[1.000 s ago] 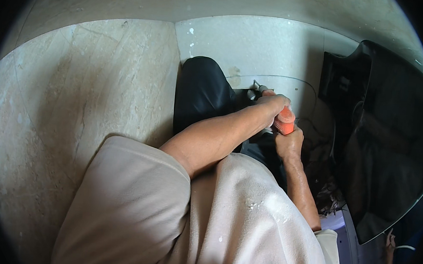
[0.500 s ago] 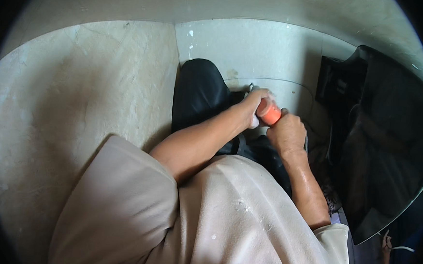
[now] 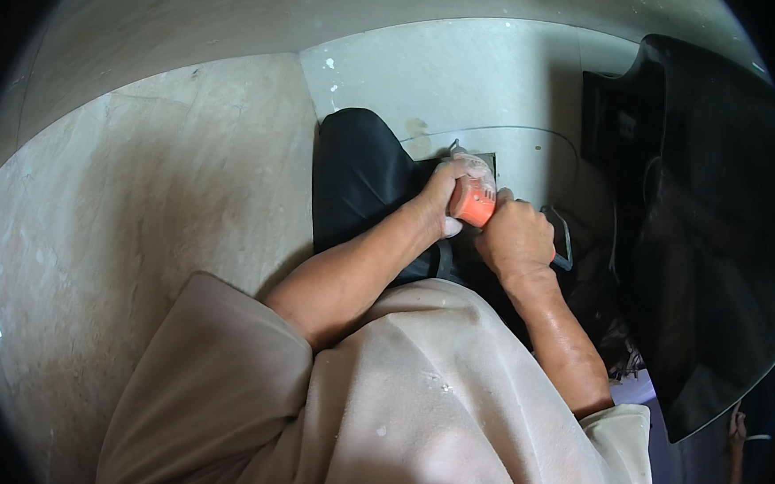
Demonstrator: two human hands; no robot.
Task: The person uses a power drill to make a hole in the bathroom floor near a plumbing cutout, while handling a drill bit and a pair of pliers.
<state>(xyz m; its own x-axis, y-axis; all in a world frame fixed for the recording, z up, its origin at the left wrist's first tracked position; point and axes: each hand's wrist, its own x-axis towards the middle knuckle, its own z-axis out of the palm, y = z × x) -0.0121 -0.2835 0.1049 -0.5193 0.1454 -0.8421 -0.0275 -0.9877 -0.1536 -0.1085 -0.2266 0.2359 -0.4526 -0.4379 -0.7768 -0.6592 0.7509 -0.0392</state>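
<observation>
My left hand (image 3: 448, 197) is wrapped round the body of an orange power tool (image 3: 473, 205), which has vent slots near its rounded rear end. Its front part looks grey and dusty, and a thin grey tip (image 3: 456, 146) points away from me. Right beside the orange end, my right hand (image 3: 516, 238) is closed in a fist. It seems to grip the tool's handle, though the fingers hide most of that; a bit of orange-red shows at the fist's outer side. A bent metal loop (image 3: 566, 240) stands out just right of it.
My dark-trousered knee (image 3: 363, 165) rises left of the tool. A pale stone-like panel (image 3: 170, 175) curves along my left, and a light surface (image 3: 442, 77) lies ahead with a curved line. On the right stands a large glossy black panel (image 3: 717, 218).
The tool and both hands have shifted slightly left in view. Its slots and the metal loop show more clearly now. Both hands keep their hold.
</observation>
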